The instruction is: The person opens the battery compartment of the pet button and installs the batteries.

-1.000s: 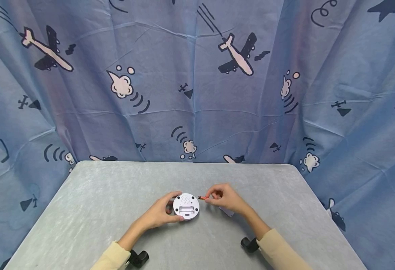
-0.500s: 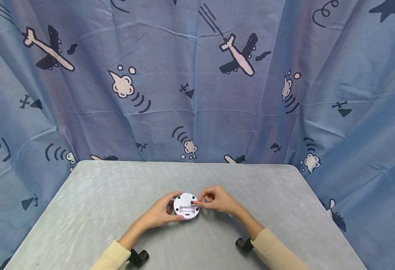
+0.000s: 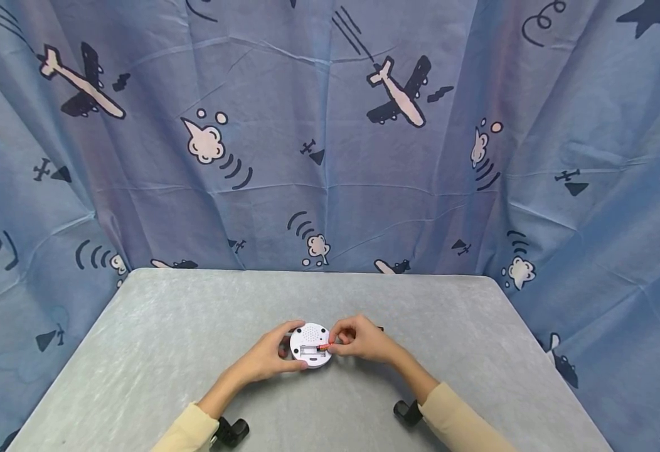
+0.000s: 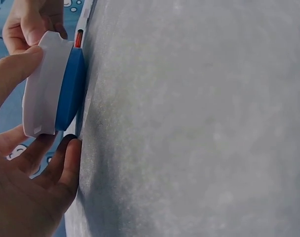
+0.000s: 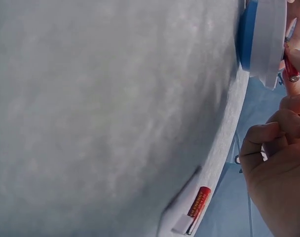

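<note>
A round white battery device (image 3: 307, 334) with a blue far side shows its bottom, which has speaker holes, dark feet and an open battery compartment. My left hand (image 3: 266, 356) grips its rim from the left, thumb at the near edge and fingers round the far side. Between thumb and forefinger my right hand (image 3: 362, 339) pinches a small red battery (image 3: 323, 347). The battery's black end lies over the compartment, and its other end sticks out toward the right hand. In the right wrist view the pinched battery (image 5: 291, 69) slants against the device's white face.
On the grey table (image 3: 194, 314), a second red battery (image 5: 199, 201) lies beside a flat white piece (image 5: 177, 217), mostly hidden behind the right hand in the head view. A blue patterned curtain (image 3: 330, 157) hangs behind the table's far edge.
My right hand has moved left and nearer to me, bringing the battery from beside the device to over its compartment. The left hand and the device have stayed in place.
</note>
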Action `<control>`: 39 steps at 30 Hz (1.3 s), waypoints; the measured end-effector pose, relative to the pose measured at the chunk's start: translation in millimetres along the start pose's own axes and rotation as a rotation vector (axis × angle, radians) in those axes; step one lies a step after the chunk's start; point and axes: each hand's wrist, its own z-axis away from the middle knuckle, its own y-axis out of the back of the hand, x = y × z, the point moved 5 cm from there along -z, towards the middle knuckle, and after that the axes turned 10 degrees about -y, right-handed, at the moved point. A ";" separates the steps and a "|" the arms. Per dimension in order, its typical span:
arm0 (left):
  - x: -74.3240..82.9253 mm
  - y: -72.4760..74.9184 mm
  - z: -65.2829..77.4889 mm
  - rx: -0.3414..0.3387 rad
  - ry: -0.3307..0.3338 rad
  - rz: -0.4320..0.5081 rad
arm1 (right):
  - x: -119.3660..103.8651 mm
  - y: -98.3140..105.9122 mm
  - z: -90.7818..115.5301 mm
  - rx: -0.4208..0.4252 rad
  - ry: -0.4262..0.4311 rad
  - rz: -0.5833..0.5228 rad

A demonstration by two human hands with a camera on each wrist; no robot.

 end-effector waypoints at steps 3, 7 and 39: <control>0.2 0.3 0.3 -0.002 0.012 -0.002 | -1.1 -0.5 -1.4 0.005 0.005 -0.008; 0.3 0.2 0.3 -0.005 0.019 0.000 | -2.2 -2.3 -3.0 -0.005 0.007 -0.008; -0.9 0.1 -1.8 -0.014 0.015 0.001 | 11.7 8.1 -3.9 -0.019 -0.021 -0.203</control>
